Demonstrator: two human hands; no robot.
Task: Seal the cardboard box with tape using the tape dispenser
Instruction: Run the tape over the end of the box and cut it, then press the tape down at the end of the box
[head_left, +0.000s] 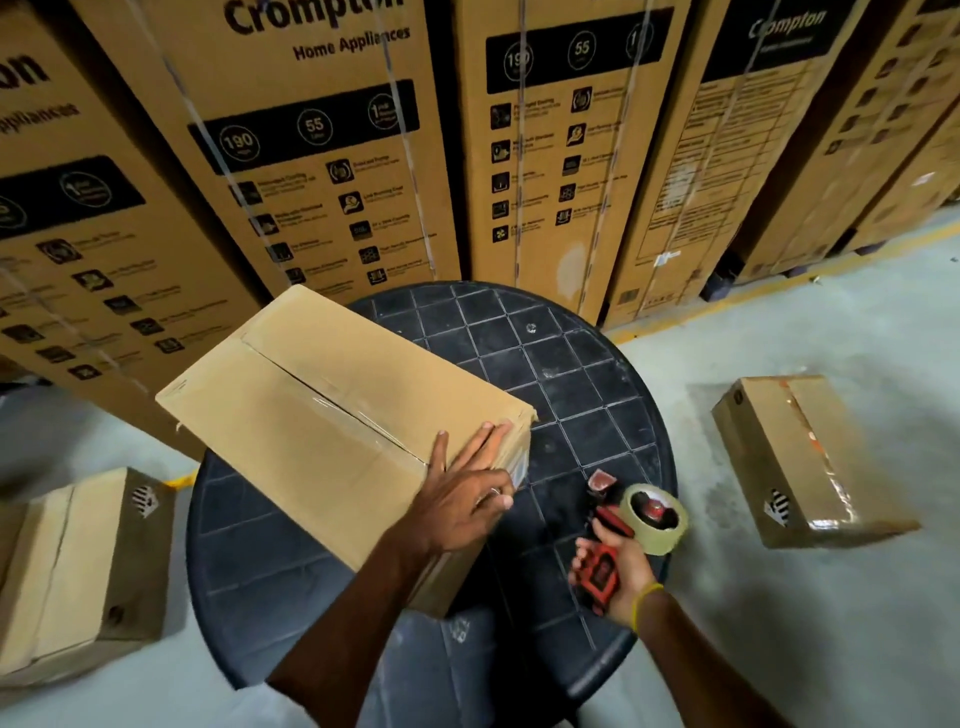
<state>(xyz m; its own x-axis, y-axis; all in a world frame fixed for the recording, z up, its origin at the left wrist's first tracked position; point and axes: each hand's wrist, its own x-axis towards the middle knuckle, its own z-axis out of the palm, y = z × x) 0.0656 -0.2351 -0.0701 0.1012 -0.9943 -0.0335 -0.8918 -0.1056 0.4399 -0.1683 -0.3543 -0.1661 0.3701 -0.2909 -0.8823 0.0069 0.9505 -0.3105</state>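
A plain cardboard box (311, 415) lies on a round dark table (582, 379), its flaps closed, with clear tape running along the centre seam. My left hand (467, 493) presses flat with straight fingers on the box's near right end, over the tape at the corner. To the right of the box, my right hand (613, 571) grips the red and black handle of a tape dispenser (623, 525), which carries a roll of clear tape (657, 517). The dispenser is held just above the table, apart from the box.
Tall printed appliance cartons (322, 156) stand in a row behind the table. A taped cardboard box (810, 462) lies on the grey floor to the right, and another box (88, 566) sits on the floor at the left.
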